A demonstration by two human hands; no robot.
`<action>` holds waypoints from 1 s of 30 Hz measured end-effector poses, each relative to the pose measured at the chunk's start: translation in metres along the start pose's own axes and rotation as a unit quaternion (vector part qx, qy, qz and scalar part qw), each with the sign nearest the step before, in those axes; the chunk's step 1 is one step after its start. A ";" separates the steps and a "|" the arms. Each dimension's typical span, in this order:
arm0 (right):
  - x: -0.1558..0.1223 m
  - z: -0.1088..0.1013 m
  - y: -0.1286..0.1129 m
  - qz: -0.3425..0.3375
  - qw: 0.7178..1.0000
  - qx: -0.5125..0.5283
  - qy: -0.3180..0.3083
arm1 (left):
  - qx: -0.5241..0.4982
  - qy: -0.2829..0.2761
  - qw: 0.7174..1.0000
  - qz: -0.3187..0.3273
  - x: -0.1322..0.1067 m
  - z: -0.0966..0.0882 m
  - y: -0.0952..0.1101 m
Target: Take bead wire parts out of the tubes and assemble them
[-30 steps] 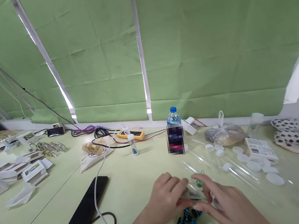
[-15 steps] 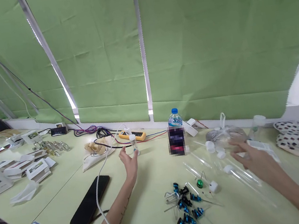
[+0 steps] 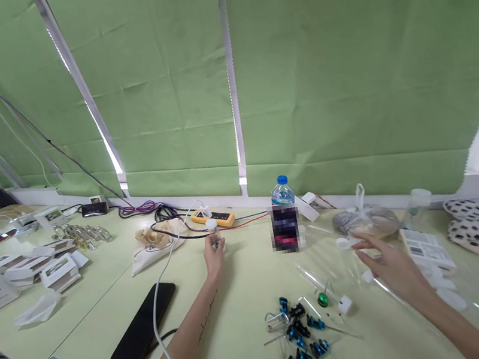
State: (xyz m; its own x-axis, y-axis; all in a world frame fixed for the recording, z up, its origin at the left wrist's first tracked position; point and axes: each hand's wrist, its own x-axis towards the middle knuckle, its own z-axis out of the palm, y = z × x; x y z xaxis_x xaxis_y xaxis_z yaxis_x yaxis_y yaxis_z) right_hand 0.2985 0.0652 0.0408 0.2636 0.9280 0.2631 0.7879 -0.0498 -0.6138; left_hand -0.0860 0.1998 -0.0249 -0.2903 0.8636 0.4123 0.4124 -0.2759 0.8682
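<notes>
My left hand (image 3: 214, 257) is closed around a small clear vial with a white cap (image 3: 211, 225), which stands upright at the back of the table beside a yellow multimeter (image 3: 221, 218). My right hand (image 3: 390, 268) reaches over the right side with its thumb and fingers apart, holding nothing that I can see. Just beyond its fingertips lie a white cap (image 3: 343, 243) and a tied clear plastic bag (image 3: 371, 220). Under and beside this hand are clear tubes (image 3: 393, 290), partly hidden.
Several blue and black metal fittings with thin rods (image 3: 301, 333) lie front centre, near a green one (image 3: 323, 300). A water bottle (image 3: 283, 192) stands behind. Left are a black phone (image 3: 142, 328), a white cable (image 3: 158, 320), a cloth pouch (image 3: 152, 257) and small boxes (image 3: 59, 271).
My left hand has moved forward slightly and closed on the vial. The right hand has shifted left, near the white caps, uncovering a flat white box.
</notes>
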 end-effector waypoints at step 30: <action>-0.092 -0.035 -0.111 0.006 0.931 0.227 -0.286 | -0.098 -0.559 0.820 0.074 -0.087 -0.040 0.132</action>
State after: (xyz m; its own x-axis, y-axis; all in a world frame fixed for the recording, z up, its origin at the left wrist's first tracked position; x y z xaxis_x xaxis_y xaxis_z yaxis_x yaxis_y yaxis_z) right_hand 0.2065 -0.0279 0.1107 -0.1702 0.9798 -0.1047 0.4370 -0.0201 -0.8992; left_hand -0.0404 0.0713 0.0650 0.7683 0.6320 0.1018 0.1939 -0.3814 0.9039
